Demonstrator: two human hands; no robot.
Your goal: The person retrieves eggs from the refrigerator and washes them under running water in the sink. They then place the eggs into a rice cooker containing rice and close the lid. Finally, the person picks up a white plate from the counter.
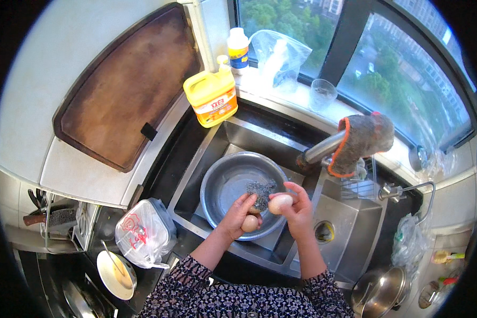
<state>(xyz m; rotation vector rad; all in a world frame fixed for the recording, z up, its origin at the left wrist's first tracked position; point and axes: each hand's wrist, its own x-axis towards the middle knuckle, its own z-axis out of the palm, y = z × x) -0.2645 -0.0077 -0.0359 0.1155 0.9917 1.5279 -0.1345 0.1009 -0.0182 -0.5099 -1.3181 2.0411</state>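
Over a round metal basin (226,189) in the left bowl of a stainless steel sink, both my hands are close together. My left hand (235,214) grips a grey mesh scouring pad (259,187). The same hand also holds an egg (249,223) low in the palm, and part of a second egg (254,210) shows under the pad. My right hand (301,208) has a pale egg (280,204) between thumb and fingers, beside the pad. Whether this egg touches the pad, I cannot tell.
A faucet (326,147) wrapped in grey cloth rises behind the sink divider. Behind the basin stands a yellow detergent jug (212,97). At left are a bagged plastic container (145,232) and a bowl (115,274) with a utensil. A metal pot (377,294) sits at lower right.
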